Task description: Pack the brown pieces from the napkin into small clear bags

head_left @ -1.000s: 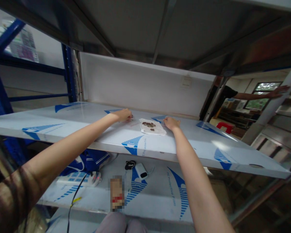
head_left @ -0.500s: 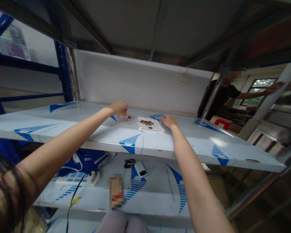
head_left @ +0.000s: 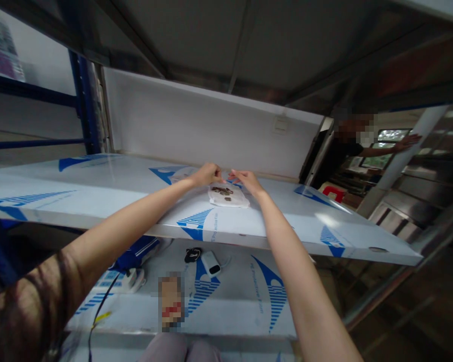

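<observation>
A small clear plastic bag [head_left: 228, 196] with several dark little parts in it lies on the white upper shelf [head_left: 98, 191]. My left hand [head_left: 207, 174] hovers just behind the bag's left corner, fingers pinched together. My right hand [head_left: 246, 180] is at the bag's far right corner, fingers also pinched. The two hands' fingertips nearly meet above the bag's far edge. Whatever sits between the fingertips is too small to name.
A white back panel [head_left: 196, 125] closes the shelf behind. On the lower shelf [head_left: 241, 301] lie a white power strip [head_left: 119, 284], a small white device [head_left: 210, 263], a black item [head_left: 192, 254] and blue cloth [head_left: 136, 249]. Another person [head_left: 347, 151] stands at the right, one arm stretched out.
My left hand moved right from a spot left of the bag toward its far edge. My right hand shifted left and lifted slightly, so both hands now nearly touch.
</observation>
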`<move>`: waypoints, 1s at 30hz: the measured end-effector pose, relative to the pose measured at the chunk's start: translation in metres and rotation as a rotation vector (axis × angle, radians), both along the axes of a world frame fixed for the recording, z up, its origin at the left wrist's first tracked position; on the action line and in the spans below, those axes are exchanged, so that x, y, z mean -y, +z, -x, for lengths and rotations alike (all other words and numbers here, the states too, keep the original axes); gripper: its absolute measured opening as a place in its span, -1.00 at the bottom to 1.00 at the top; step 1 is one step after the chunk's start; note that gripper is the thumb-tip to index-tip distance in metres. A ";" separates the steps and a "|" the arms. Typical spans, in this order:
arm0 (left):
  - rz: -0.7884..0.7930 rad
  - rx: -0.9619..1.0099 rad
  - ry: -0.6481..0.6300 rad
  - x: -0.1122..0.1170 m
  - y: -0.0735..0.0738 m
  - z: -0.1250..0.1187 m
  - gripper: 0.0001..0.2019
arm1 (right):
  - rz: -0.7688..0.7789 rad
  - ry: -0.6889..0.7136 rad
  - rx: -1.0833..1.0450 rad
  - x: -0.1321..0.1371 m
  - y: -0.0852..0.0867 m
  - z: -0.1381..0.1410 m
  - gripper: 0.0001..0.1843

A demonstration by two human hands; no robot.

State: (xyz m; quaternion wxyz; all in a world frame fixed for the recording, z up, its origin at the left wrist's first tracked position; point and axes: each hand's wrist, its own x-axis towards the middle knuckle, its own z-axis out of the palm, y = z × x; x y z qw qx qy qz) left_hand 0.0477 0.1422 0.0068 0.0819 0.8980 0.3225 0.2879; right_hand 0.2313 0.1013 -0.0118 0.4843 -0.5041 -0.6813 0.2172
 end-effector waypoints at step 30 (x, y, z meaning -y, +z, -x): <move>0.112 0.263 -0.228 0.009 -0.016 -0.015 -0.74 | 0.103 0.070 -0.026 0.010 -0.001 0.000 -0.82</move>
